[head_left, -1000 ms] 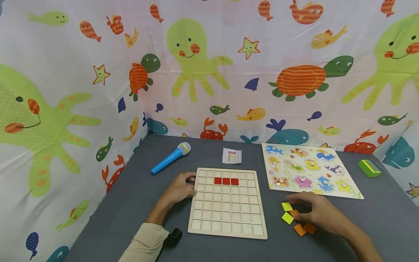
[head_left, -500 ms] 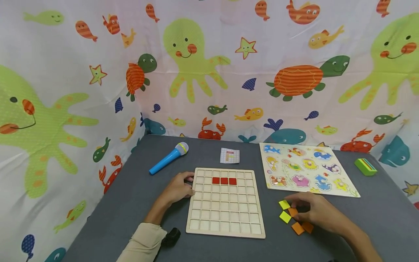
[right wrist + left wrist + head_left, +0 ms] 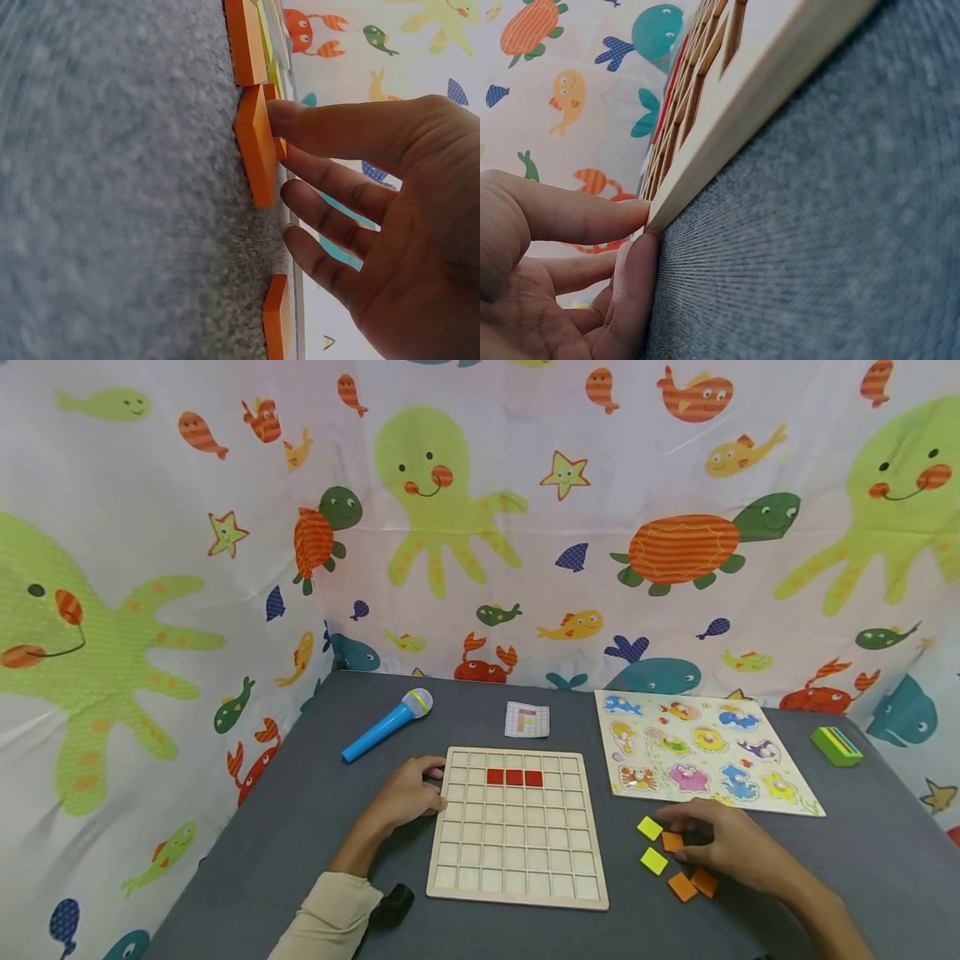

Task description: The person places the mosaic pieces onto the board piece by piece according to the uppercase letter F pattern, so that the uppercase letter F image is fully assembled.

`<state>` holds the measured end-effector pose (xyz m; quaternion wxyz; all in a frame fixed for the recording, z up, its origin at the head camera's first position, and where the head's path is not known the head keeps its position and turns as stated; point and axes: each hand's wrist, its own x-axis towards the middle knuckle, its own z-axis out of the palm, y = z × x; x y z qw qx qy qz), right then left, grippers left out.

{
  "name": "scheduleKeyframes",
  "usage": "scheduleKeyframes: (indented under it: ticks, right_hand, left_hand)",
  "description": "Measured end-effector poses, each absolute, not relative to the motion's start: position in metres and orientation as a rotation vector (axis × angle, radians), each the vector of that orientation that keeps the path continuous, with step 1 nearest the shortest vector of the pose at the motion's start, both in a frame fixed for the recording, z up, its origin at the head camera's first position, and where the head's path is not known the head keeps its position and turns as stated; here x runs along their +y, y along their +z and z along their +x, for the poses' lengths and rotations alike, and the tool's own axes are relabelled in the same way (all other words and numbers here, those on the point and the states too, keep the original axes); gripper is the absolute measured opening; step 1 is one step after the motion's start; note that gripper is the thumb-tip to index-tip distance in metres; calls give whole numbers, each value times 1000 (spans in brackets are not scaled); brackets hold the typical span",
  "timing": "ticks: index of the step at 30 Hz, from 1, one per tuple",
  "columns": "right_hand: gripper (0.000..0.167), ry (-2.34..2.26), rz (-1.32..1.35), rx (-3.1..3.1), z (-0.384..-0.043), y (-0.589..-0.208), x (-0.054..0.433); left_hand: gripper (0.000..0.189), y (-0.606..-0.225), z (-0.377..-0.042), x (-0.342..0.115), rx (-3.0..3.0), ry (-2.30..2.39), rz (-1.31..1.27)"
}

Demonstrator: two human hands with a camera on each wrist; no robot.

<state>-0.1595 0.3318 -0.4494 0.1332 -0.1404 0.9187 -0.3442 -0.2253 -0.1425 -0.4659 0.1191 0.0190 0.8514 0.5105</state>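
Note:
In the head view, a wooden grid board point(image 3: 517, 828) lies mid-table with three red tiles point(image 3: 513, 777) in a row near its far edge. My left hand point(image 3: 405, 793) holds the board's left edge; the left wrist view shows a thumb and a finger point(image 3: 634, 274) at the frame's rim. Right of the board, my right hand point(image 3: 723, 839) is over loose tiles. Its thumb point(image 3: 300, 120) touches or nearly touches an orange tile point(image 3: 672, 842), and the other fingers are loosely bent. Two yellow tiles point(image 3: 654, 861) and more orange tiles point(image 3: 682, 887) lie around it.
Behind the board are a blue toy microphone point(image 3: 388, 725) and a small printed grid card point(image 3: 527, 719). A sea-animal knob puzzle point(image 3: 701, 752) lies at the back right, beside a green block stack point(image 3: 836, 747). A patterned curtain point(image 3: 480, 527) borders the table.
The orange tile by my right thumb and the upper yellow tile have shifted very slightly away from me. My left hand stays at the board's edge; the camera view has moved a little.

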Motion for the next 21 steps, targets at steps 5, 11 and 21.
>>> scheduleKeyframes:
  ticks: [5,11,21]
  right_hand:
    - [48,-992,-403,2663,-159,-450,334]
    - [43,-960,-359,2679,-161,-450,334]
    - [35,-909,-341,2728,-158,-447,332]
  left_hand:
    - [69,-467,-225,-142,2485,1491,59]
    - [70,-465,-224,-143,2488,1501,61]
    - [70,-465,-224,-143,2499,1491,62]
